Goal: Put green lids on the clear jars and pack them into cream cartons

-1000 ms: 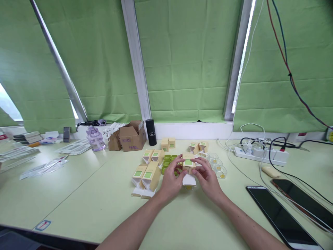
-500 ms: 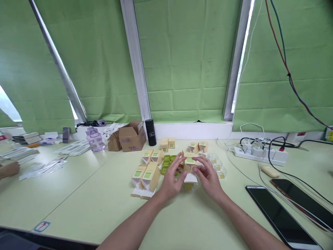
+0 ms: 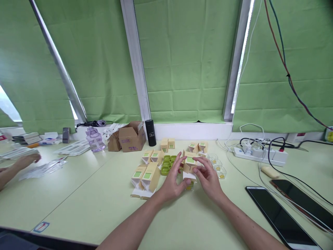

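Note:
Between my hands is a small tan cardboard box (image 3: pixel 190 161) with a green label and an open white flap facing me. My left hand (image 3: pixel 172 180) grips its left side, with the thumb at the flap. On the other side, my right hand (image 3: pixel 209 176) has its fingers bent against the box. A small clear container with something yellow (image 3: pixel 189 186) shows partly below the flap. Behind my left hand, a green compartment tray (image 3: pixel 165 166) is partly covered. To the right lie several clear plastic cups with yellow bits (image 3: pixel 220 171).
More tan boxes (image 3: pixel 151 175) stand left of my hands and others (image 3: pixel 198 147) behind. Phones (image 3: pixel 281 215), a power strip (image 3: pixel 260 156) and cables lie right. A brown carton (image 3: pixel 132 138), black cylinder (image 3: pixel 150 132) and purple bottle (image 3: pixel 95 139) stand back. Another person's hand (image 3: pixel 27 161) is far left.
My left thumb has moved to the white flap, which is tilted up a little. The other person's hand at the far left has reached further right.

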